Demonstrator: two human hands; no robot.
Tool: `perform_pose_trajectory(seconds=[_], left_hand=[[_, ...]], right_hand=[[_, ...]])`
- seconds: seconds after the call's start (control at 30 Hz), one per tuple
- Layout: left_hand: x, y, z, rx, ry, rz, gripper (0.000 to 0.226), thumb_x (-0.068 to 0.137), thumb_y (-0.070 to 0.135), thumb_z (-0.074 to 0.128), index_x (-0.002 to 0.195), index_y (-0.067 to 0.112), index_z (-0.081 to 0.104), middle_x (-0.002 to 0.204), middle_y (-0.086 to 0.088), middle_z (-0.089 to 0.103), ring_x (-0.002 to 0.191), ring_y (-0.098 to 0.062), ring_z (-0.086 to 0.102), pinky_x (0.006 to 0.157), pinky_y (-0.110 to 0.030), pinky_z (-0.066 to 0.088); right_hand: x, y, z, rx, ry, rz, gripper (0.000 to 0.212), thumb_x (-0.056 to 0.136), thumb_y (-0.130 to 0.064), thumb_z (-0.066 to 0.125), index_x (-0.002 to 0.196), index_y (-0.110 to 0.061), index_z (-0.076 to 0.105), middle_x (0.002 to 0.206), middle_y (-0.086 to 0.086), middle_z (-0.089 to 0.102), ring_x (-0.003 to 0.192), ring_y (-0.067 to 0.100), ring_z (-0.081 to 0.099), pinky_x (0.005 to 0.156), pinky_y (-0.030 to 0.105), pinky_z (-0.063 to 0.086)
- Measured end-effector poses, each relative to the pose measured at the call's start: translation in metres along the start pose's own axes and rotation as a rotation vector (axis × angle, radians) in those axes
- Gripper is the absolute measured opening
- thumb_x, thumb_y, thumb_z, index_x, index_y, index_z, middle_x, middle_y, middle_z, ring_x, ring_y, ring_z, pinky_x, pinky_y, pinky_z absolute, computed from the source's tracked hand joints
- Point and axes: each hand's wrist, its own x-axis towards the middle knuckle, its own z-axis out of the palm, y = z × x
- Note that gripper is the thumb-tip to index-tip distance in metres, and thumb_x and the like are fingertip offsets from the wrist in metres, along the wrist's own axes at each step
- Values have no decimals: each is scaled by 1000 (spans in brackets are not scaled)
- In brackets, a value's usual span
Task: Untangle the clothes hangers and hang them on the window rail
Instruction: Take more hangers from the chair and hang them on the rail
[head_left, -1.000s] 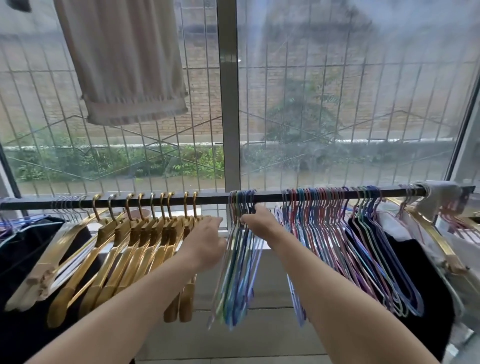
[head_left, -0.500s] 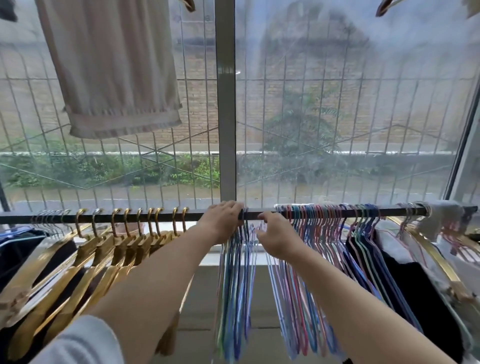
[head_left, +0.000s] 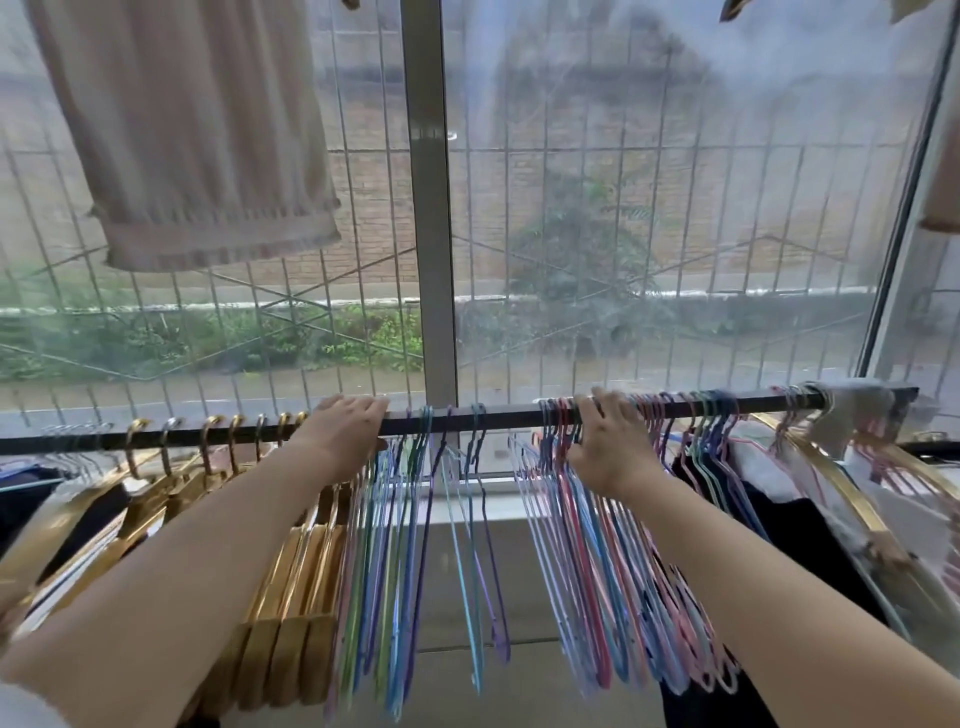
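Hands' grips (head_left: 343, 431) (head_left: 608, 441) loosely rest on rail (head_left: 509, 418) among hangers (head_left: 467, 519).

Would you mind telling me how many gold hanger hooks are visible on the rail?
7 hooks, side by side on the rail left of the left hand; others may hide behind it.

Large grilled window (head_left: 675, 234), grey central mullion (head_left: 428, 208), brick wall (head_left: 374, 208) outside, daylight
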Motion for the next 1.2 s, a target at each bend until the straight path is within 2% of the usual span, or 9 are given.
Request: perform_pose_trajectory(seconds=[0.2, 0.33, 0.47, 0.67, 0.83, 0.93, 1.07, 1.13, 1.2], left_hand=[[-13, 11, -2, 3, -7, -13, 82, 104, 49, 39, 161, 15, -8, 171, -5, 0, 158, -24, -2, 127, -46, -1], [-10, 33, 1, -92, 12, 17, 79, 105, 52, 36, 162, 17, -6, 171, -4, -3, 158, -22, -5, 127, -46, -3], [0, 56, -3, -156, 31, 42, 78, 105, 51, 37, 163, 20, -3, 172, -2, -1, 158, -22, -3, 127, -46, -2], [16, 99, -14, -166, 50, 120, 76, 106, 51, 36, 163, 21, -4, 171, -1, -2, 158, -20, -5, 128, -46, -2], [33, 139, -15, -115, 24, 264, 73, 107, 49, 31, 162, 24, -11, 169, 4, -13, 156, -18, -12, 127, -48, -4], [47, 152, -9, -127, 42, 266, 74, 106, 46, 35, 163, 24, -8, 171, 3, -3, 158, -20, 0, 128, -48, 3], [58, 144, -13, -59, 146, 233, 54, 104, 24, 45, 155, 18, 28, 157, -3, 41, 141, -24, 44, 120, -46, 28], [54, 132, -13, -48, 160, 195, 42, 105, 29, 46, 145, 20, 41, 146, -1, 51, 132, -23, 52, 116, -43, 32], [47, 123, -13, -52, 147, 152, 46, 105, 30, 46, 149, 20, 39, 148, -1, 51, 133, -23, 51, 117, -43, 29]], right_hand=[[22, 11, 3, 50, -45, 111, 73, 99, -66, 26, 160, -28, 14, 170, -3, 4, 155, 27, -11, 123, 55, -9], [21, -7, 16, 90, -21, 51, 75, 98, -67, 26, 158, -24, 17, 169, -3, 10, 154, 28, -16, 123, 59, -2], [19, -31, 17, 89, -52, 14, 80, 99, -67, 26, 161, -19, 9, 169, -2, 3, 154, 26, -17, 123, 58, -9], [21, -46, 6, 125, -69, -206, 73, 104, -53, 35, 161, -15, 10, 169, 6, 13, 156, 20, 4, 126, 43, -8], [24, 17, -8, 77, 13, -49, 57, 108, -41, 23, 161, -23, 11, 170, 0, 7, 156, 23, -2, 125, 47, -7], [24, 62, -11, 12, -55, 96, 58, 107, -49, 22, 160, -29, 14, 169, -3, 6, 156, 25, -6, 124, 51, -8], [26, 87, -17, -29, -94, 54, 56, 106, -51, 28, 158, -32, 19, 167, -3, 16, 155, 25, 6, 124, 53, 0], [26, 88, -19, -14, -85, 47, 55, 106, -50, 29, 158, -32, 21, 166, -3, 19, 154, 25, 9, 124, 53, 1], [26, 85, -15, 2, -85, 64, 56, 107, -48, 28, 159, -30, 19, 167, -1, 17, 154, 26, 8, 125, 51, 1]])
